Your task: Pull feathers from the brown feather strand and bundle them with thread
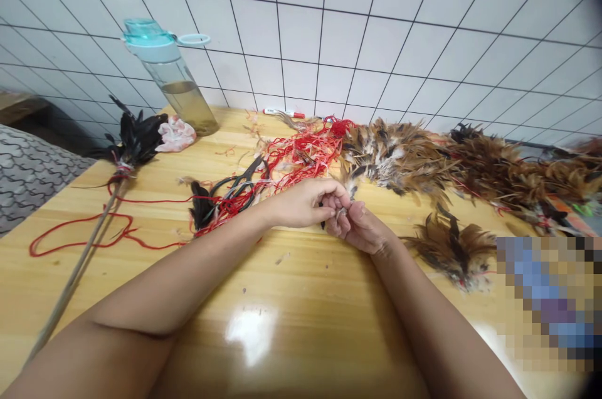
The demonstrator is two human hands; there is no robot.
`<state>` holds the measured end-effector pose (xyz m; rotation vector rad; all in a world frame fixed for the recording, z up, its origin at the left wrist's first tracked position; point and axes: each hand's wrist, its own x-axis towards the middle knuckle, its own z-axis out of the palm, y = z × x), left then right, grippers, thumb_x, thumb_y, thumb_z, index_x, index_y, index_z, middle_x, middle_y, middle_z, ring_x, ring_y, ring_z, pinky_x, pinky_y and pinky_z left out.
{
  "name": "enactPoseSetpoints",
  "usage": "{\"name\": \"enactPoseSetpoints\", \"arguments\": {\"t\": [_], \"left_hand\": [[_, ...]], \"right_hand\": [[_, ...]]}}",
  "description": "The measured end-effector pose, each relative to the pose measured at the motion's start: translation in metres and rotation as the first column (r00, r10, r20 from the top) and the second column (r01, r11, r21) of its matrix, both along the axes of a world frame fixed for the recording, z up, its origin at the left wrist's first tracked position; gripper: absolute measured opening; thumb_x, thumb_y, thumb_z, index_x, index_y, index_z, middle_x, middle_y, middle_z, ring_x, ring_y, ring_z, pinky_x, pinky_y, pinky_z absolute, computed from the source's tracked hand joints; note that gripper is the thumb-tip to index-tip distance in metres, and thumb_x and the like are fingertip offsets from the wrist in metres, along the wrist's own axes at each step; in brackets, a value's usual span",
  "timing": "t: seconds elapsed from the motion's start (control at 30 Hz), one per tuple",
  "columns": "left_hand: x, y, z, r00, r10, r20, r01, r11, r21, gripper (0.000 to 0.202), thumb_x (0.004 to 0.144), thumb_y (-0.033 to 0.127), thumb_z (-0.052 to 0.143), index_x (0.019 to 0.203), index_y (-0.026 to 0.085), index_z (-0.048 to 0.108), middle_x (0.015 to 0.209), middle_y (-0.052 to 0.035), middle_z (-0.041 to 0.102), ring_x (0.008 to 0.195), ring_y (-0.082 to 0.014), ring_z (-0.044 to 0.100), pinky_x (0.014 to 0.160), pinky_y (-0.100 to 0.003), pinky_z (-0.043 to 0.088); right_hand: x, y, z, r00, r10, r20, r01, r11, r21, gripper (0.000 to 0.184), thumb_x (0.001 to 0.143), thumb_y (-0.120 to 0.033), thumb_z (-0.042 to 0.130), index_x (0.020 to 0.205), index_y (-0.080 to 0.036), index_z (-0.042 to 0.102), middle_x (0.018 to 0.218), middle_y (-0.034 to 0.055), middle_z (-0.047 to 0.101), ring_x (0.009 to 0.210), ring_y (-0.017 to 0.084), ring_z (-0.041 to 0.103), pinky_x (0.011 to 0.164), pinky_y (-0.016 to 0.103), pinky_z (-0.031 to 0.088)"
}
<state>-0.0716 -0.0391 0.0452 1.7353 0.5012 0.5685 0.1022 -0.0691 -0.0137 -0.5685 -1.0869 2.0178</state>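
My left hand (301,203) and my right hand (360,229) meet above the wooden table, their fingers pinched around a small pale feather (341,213), which is partly hidden. Just beyond them lies a bunch of brown speckled feathers (395,160). A tangle of red string (301,160) spreads to the left of that bunch, and black-handled scissors (239,182) rest in it. Nearer my right hand lies a loose brown and black feather cluster (446,248).
A black feather duster on a long wooden stick (134,142) lies at the left, beside a red string loop (84,236). Further back are a water bottle (174,73), a pink plastic bag (176,134), a marker (285,113) and a white tiled wall (376,29).
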Motion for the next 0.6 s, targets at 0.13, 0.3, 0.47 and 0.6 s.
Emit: {"name": "enactPoseSetpoints", "arguments": {"t": [0.13, 0.3, 0.47, 0.6], "left_hand": [[-0.002, -0.002, 0.005, 0.995, -0.102, -0.008, 0.1, 0.986, -0.132, 0.019, 0.077, 0.003, 0.049, 0.092, 0.014, 0.051, 0.08, -0.0054, 0.068, 0.075, -0.0136, 0.068, 0.072, -0.027, 0.053], [-0.006, -0.001, 0.016, 0.983, -0.118, -0.139, 0.125, 0.991, 0.042, 0.026, 0.076, 0.001, 0.048, 0.097, 0.015, 0.054, 0.083, -0.0035, 0.069, 0.079, -0.0114, 0.066, 0.073, -0.023, 0.05], [-0.006, 0.001, 0.015, 0.98, -0.074, -0.186, 0.118, 0.964, 0.24, 0.031, 0.072, 0.0, 0.055, 0.098, 0.016, 0.06, 0.083, -0.0018, 0.067, 0.076, -0.0099, 0.063, 0.069, -0.02, 0.047], [-0.002, 0.003, 0.006, 0.985, -0.002, -0.175, 0.054, 0.955, 0.293, 0.024, 0.072, 0.0, 0.054, 0.09, 0.016, 0.061, 0.081, -0.0007, 0.067, 0.072, -0.0087, 0.062, 0.067, -0.019, 0.046]], "right_hand": [[0.001, 0.0, -0.003, 0.998, 0.05, 0.028, -0.052, 0.997, 0.059, 0.06, 0.065, -0.076, 0.056, 0.059, -0.016, 0.054, 0.059, -0.0014, 0.051, 0.061, 0.01, 0.048, 0.064, 0.023, 0.039], [0.001, 0.001, -0.002, 0.997, 0.053, 0.053, -0.054, 0.998, 0.013, 0.072, 0.064, -0.085, 0.04, 0.058, -0.015, 0.055, 0.058, -0.0005, 0.05, 0.059, 0.01, 0.047, 0.061, 0.024, 0.039], [-0.003, 0.002, 0.005, 0.997, 0.013, 0.076, -0.006, 0.995, -0.101, 0.078, 0.067, -0.087, 0.027, 0.067, -0.016, 0.059, 0.053, -0.0008, 0.049, 0.058, 0.01, 0.048, 0.06, 0.024, 0.04], [-0.004, 0.002, 0.002, 0.998, -0.034, 0.06, 0.042, 0.99, -0.133, 0.066, 0.075, -0.079, 0.038, 0.073, -0.016, 0.059, 0.054, -0.0021, 0.049, 0.06, 0.011, 0.048, 0.061, 0.023, 0.04]]}}
